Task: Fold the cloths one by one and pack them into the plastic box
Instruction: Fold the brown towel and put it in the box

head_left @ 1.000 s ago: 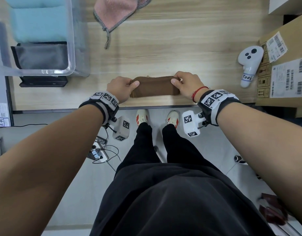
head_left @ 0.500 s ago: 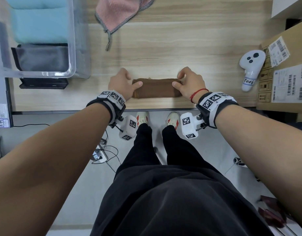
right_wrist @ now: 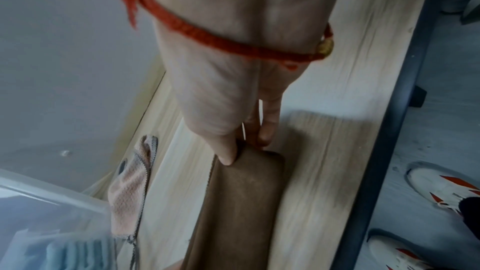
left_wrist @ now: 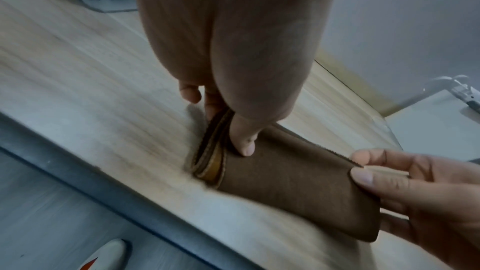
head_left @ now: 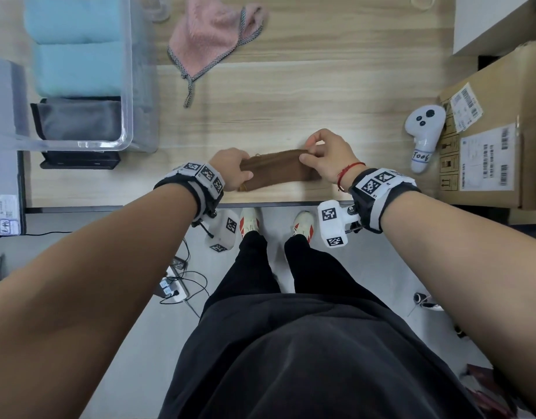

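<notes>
A brown cloth [head_left: 277, 170], folded into a narrow strip, sits near the front edge of the wooden table [head_left: 290, 95], tilted with its right end lifted. My left hand [head_left: 232, 172] grips its left end, thumb on top [left_wrist: 244, 143] and fingers under the layered fold. My right hand [head_left: 325, 160] pinches the right end's far corner between thumb and fingers [right_wrist: 228, 155]. The brown cloth [left_wrist: 291, 184] fills the left wrist view, and it shows as a brown cloth [right_wrist: 233, 202] in the right wrist view too. The clear plastic box [head_left: 127, 86] at the far left holds folded light-blue cloths [head_left: 76, 46] and a grey one [head_left: 80, 119].
A pink cloth [head_left: 212, 34] with checked trim lies unfolded at the back middle of the table. A white controller [head_left: 424, 131] and a cardboard box [head_left: 496, 140] stand at the right. A black flat object [head_left: 79, 160] lies under the plastic box's front. My feet show below the table edge.
Both hands shifted right and slightly away from the edge with the cloth. The right hand moved from pressing the end to pinching and lifting its far corner, so the strip now tilts.
</notes>
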A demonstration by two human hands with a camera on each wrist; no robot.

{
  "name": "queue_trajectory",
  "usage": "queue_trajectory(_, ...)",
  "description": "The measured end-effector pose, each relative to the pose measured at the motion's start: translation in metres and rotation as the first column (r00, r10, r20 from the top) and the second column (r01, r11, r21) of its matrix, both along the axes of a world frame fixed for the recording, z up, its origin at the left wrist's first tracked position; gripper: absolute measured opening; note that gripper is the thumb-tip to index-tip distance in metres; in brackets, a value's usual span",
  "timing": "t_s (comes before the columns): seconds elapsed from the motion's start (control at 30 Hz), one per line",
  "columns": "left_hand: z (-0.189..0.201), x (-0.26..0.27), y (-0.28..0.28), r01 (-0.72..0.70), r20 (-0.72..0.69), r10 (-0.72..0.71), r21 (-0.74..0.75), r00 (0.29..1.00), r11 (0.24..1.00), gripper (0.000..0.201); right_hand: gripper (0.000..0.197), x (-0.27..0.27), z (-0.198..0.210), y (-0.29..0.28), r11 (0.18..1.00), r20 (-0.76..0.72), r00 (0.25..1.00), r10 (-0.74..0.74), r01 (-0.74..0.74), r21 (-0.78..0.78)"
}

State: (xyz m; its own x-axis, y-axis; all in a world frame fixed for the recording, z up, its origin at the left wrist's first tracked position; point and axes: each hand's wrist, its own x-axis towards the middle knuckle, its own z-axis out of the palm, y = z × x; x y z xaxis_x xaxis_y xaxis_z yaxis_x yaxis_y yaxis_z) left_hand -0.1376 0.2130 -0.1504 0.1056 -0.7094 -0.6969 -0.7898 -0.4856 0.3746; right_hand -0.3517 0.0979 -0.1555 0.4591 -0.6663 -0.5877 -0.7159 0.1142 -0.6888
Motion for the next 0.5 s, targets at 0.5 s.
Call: queue_trajectory(0.5, 0.151, 0.097, -0.004, -0.642, -0.441, 0.519, -0.191, 0.732, 0.743, 0.023, 0.013, 0.132, 0.14, -0.051, 0.971, 0.23, 0.961, 0.153, -0.103, -0.215)
